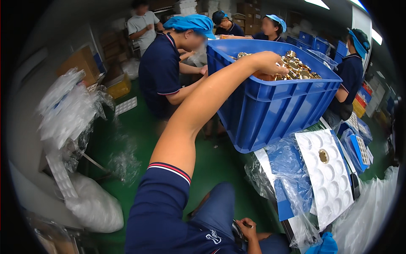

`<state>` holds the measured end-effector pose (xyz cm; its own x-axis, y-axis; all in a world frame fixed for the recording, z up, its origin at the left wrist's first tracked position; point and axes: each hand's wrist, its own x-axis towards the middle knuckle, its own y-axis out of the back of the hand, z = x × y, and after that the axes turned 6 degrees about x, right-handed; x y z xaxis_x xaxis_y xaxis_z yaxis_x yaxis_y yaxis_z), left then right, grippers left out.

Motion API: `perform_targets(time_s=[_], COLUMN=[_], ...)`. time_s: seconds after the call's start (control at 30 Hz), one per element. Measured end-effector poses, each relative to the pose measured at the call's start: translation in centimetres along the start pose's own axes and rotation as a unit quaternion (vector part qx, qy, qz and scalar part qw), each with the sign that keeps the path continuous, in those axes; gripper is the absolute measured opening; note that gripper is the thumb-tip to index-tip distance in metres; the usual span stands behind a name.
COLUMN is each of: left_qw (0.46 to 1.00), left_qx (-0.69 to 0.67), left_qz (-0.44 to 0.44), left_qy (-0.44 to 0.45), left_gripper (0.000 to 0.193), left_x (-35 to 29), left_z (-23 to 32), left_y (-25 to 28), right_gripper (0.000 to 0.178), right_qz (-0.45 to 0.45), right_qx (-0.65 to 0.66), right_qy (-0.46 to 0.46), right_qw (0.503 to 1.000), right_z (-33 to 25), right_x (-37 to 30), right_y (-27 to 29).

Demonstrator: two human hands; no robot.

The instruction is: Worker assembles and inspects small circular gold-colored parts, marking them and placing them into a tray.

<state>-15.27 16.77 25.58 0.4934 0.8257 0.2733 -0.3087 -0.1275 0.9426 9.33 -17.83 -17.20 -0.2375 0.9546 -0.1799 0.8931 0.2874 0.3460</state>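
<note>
My left arm reaches far out over a large blue plastic crate (pixel 279 108). At its near rim my left hand (pixel 268 63) dips in with fingers curled down among many shiny round gold pieces (pixel 298 70); whether one is gripped is hard to see. Low in my lap, my right hand (pixel 247 227) is closed around something small and dark, mostly hidden. Beside the crate, a white moulded tray (pixel 327 182) with round hollows lies tilted on the work surface. A single gold piece (pixel 323 156) sits in one of its upper hollows.
Clear plastic film (pixel 292 165) covers a blue sheet beside the tray. A co-worker (pixel 158 72) in a blue cap bends close to the crate's left side; another person (pixel 349 72) stands at its right. Bagged white trays (pixel 69 110) are piled at left, above the green floor (pixel 139 148).
</note>
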Motion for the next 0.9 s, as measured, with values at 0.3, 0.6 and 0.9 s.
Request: perform_targets(time_s=[0.3,0.6,0.9], left_qw=[0.893,0.839,0.792], left_qx=[-0.089,-0.125,0.219], left_qz=[0.435,0.513,0.529], left_qy=[-0.068,-0.136,-0.211], left_gripper=[0.026,0.021,0.020], left_x=[0.1,-4.2,-7.4], left_z=[0.5,3.0,0.4], left_y=[0.6,1.1,-3.4], right_gripper=[0.021,0.021,0.018], right_qz=[0.043,0.062,0.040], right_qx=[-0.021,0.054,0.084], right_qy=[0.055,-0.013,0.085], right_qw=[0.997,0.997,0.992], right_z=[-0.4,0.5,-2.2], right_x=[0.3,-1.1,-1.0], right_y=[0.0,-0.3,1.8])
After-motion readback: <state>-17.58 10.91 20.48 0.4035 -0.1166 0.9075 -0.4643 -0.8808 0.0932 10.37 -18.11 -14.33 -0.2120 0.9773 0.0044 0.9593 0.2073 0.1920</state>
